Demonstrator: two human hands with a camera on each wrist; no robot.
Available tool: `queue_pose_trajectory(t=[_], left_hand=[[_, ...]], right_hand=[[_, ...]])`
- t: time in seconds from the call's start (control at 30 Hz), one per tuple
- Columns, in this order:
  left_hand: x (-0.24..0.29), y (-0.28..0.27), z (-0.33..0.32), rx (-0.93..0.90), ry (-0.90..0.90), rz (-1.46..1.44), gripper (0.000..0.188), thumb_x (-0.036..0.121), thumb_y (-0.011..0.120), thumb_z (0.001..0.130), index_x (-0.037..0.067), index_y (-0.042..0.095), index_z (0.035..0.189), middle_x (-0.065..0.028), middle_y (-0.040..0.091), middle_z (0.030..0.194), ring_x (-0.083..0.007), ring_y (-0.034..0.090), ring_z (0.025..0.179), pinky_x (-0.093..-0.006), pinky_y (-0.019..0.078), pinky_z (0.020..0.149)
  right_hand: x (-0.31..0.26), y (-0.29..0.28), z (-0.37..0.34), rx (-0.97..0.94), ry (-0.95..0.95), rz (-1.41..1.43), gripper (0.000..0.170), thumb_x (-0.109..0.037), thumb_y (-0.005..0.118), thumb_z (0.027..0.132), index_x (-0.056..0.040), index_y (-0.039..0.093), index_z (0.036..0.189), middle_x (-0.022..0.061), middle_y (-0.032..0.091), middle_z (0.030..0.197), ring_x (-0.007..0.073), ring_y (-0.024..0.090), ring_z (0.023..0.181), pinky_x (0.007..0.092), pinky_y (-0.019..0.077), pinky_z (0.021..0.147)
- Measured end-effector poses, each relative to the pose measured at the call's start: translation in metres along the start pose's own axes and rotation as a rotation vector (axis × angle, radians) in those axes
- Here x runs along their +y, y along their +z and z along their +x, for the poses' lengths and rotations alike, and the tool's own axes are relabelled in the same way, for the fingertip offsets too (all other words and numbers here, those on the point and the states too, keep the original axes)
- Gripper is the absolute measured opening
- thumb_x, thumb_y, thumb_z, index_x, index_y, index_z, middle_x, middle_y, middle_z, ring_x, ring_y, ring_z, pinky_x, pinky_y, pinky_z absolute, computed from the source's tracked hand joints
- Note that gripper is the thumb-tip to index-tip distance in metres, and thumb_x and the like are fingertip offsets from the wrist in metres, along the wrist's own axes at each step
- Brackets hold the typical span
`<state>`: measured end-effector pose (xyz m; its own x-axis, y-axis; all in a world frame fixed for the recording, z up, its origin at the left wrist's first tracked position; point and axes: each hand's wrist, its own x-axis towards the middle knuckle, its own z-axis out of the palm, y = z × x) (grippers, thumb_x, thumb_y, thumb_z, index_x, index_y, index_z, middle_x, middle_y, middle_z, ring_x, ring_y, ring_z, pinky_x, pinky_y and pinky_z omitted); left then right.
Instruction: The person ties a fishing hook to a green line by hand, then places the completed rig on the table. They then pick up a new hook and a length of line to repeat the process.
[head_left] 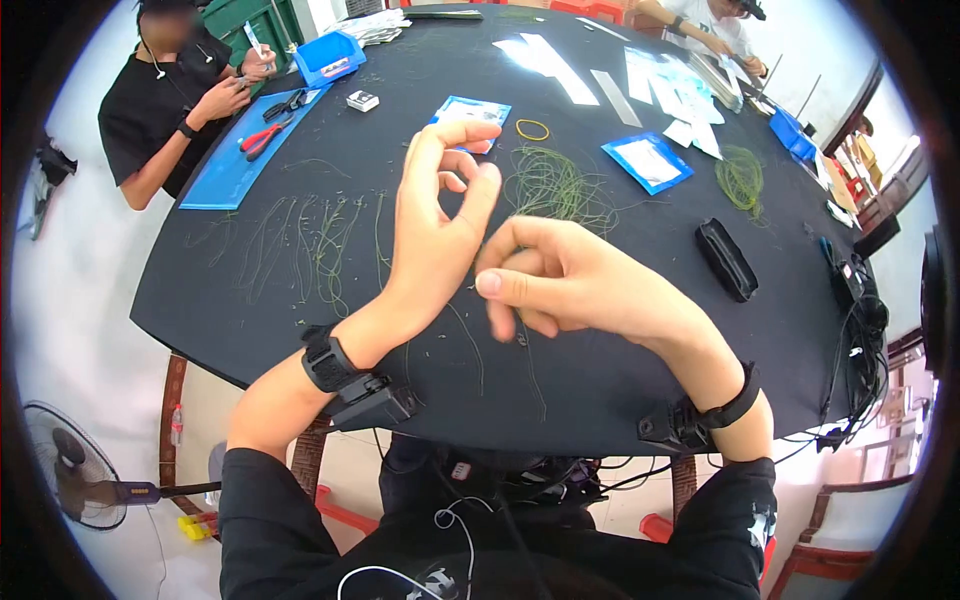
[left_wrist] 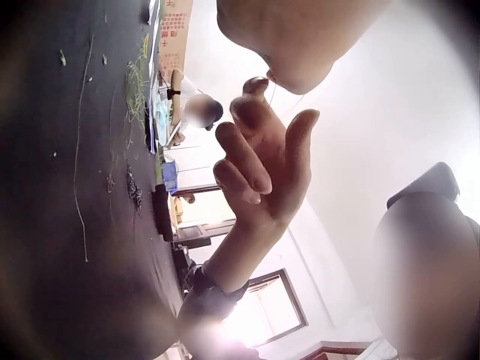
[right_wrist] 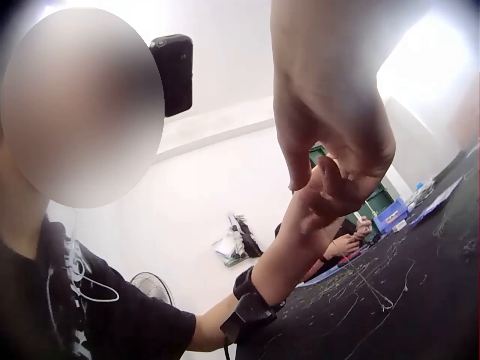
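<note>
Both bare hands are raised over the black table in the head view. The left hand (head_left: 425,225) has its index finger and thumb bent toward each other with a gap between them. Just right of and below it, the right hand (head_left: 590,280) has loosely bent fingers; in the left wrist view, the thumb of the right hand (left_wrist: 262,165) stands apart from the fingers. A faint strand runs by the fingertips of the left hand (left_wrist: 292,45); whether either hand holds it is unclear. Beyond the hands lies a green thread tangle (head_left: 560,190), with loose green threads (head_left: 325,250) to the left.
A blue-edged packet (head_left: 648,163), a yellow rubber band (head_left: 533,129) and a black pouch (head_left: 726,260) lie on the table (head_left: 620,380). Red-handled pliers (head_left: 265,140) rest on a blue mat (head_left: 225,175) at the left. Two other people sit across the table, at left and right.
</note>
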<state>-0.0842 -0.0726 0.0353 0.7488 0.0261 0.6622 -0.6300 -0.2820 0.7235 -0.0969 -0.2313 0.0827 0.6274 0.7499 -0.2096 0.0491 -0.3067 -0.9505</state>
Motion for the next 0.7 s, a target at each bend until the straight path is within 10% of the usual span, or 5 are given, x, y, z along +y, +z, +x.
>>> queue_pose_trajectory(t=[0.17,0.23,0.3,0.5,0.7], left_hand=[[-0.006,0.002,-0.002,0.034,-0.134,-0.293,0.024,0.011,0.036,0.094,0.003,0.051,0.11,-0.006,0.051,0.102,-0.0093,0.047,0.082,-0.0248,0.04,0.08],[-0.007,0.006,-0.004,0.012,-0.261,-0.447,0.024,0.014,0.036,0.095,0.003,0.05,0.111,-0.0059,0.051,0.101,-0.0079,0.046,0.082,-0.0228,0.0396,0.076],[-0.008,0.007,-0.006,0.006,-0.194,-0.319,0.024,0.019,0.038,0.096,0.004,0.05,0.111,-0.0054,0.051,0.099,-0.0083,0.046,0.082,-0.0224,0.0394,0.074],[-0.006,0.009,-0.006,-0.038,-0.166,-0.305,0.024,0.022,0.04,0.096,0.005,0.051,0.108,-0.0053,0.054,0.096,-0.0101,0.049,0.081,-0.0251,0.0412,0.075],[-0.003,0.01,-0.007,-0.064,-0.18,-0.293,0.025,0.019,0.038,0.095,0.003,0.052,0.108,-0.0054,0.053,0.096,-0.0098,0.048,0.081,-0.0252,0.0404,0.077]], right_hand=[[-0.012,0.015,-0.016,0.407,-0.472,-0.198,0.018,-0.009,0.051,0.087,-0.0007,0.045,0.101,0.0156,0.056,0.11,0.0099,0.057,0.076,0.02,0.0434,0.059],[-0.031,0.027,-0.032,0.16,-0.699,0.35,0.025,-0.007,0.051,0.083,-0.0004,0.041,0.105,0.0236,0.048,0.116,0.0293,0.058,0.09,0.0363,0.0493,0.075],[-0.021,0.029,-0.03,-0.295,-1.017,0.929,0.044,-0.005,0.057,0.078,0.0024,0.038,0.117,0.0235,0.042,0.123,0.0317,0.054,0.1,0.044,0.0469,0.084],[0.025,0.059,-0.141,-0.328,-1.045,1.102,0.032,-0.009,0.049,0.083,0.0017,0.043,0.113,0.0231,0.049,0.109,0.0311,0.057,0.085,0.0407,0.0476,0.071],[0.066,-0.029,-0.251,-0.325,-1.083,1.318,0.026,-0.013,0.038,0.089,0.0009,0.049,0.108,0.0227,0.057,0.093,0.0304,0.06,0.066,0.0368,0.0485,0.055]])
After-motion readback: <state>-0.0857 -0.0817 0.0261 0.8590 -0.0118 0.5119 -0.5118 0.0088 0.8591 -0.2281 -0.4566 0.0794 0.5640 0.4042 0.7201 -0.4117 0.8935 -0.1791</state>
